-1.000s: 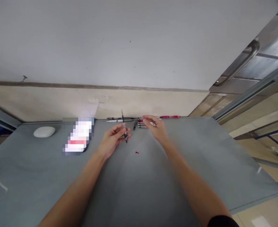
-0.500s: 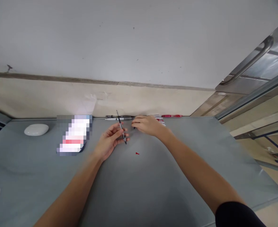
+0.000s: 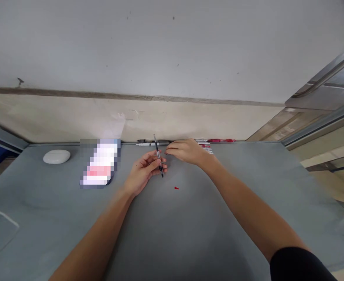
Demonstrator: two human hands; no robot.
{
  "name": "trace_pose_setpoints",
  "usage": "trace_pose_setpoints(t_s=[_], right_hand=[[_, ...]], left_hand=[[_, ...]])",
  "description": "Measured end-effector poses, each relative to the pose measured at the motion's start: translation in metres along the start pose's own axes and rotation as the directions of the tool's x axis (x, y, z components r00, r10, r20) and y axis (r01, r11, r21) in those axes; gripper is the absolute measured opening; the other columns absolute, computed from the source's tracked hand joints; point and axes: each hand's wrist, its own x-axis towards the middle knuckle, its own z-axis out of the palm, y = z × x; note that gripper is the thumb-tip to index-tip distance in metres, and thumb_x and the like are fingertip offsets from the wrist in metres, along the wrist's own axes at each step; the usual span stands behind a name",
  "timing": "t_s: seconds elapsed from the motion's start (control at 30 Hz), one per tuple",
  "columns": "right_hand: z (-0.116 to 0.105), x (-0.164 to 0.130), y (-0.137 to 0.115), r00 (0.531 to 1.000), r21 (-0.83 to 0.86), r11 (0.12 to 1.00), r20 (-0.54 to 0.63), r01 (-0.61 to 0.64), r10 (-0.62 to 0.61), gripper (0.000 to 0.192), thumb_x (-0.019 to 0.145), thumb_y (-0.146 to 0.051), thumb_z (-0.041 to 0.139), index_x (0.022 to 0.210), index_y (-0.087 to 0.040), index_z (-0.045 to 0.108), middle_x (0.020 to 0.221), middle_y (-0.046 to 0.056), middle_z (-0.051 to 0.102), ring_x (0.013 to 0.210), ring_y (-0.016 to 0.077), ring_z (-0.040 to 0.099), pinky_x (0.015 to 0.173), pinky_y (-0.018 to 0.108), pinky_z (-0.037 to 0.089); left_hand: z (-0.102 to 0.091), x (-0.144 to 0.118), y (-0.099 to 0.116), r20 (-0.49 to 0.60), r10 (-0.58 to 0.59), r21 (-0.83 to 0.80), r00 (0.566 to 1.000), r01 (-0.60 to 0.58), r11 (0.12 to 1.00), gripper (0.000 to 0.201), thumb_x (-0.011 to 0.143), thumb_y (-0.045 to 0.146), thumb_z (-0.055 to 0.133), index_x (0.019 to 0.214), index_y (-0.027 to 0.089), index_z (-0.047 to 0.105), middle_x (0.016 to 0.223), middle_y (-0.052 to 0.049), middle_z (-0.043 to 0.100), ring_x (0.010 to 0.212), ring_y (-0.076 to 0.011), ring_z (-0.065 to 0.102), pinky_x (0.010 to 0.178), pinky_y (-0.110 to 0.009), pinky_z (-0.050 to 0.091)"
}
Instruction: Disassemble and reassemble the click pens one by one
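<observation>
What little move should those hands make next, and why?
Perhaps lift the right hand slightly: its curled fingers block the view of anything beneath them, while the left hand, close by, holds a slim pen between its fingers.

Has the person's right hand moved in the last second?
Yes, to the left: the right hand had its fingertips right of the small red mark on the table, and now they are left of it.

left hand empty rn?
No, the left hand holds a slim dark pen between thumb and fingers.
</observation>
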Motion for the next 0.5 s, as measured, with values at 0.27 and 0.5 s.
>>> trace_pose_setpoints(t_s=[0.27,0.5], right_hand=[[-0.010,-0.005,-0.026,0.938,0.352,0.923,-0.242,-0.154,0.249,0.023,0.092,-0.031,0.057,0.107,-0.035,0.074,0.110,-0.001,0.075,0.098,0.0184,0.069,0.087,0.033,0.052],[0.004,-0.027,-0.058,0.691,0.877,0.455,-0.232,-0.156,0.685,0.025,0.075,-0.035,0.076,0.099,-0.029,0.074,0.097,0.000,0.074,0.089,0.0169,0.070,0.077,0.032,0.059]], left_hand=[[-0.002,-0.002,-0.001,0.043,0.015,0.007,0.999,-0.016,1.000,0.038,0.081,0.028,0.077,0.115,0.018,0.063,0.098,-0.005,0.069,0.084,-0.0178,0.069,0.082,-0.038,0.056],[0.000,-0.007,-0.001,0.181,-0.011,0.063,0.983,0.000,0.998,0.046,0.084,0.029,0.074,0.127,0.024,0.059,0.104,-0.005,0.068,0.085,-0.0185,0.069,0.083,-0.041,0.057]])
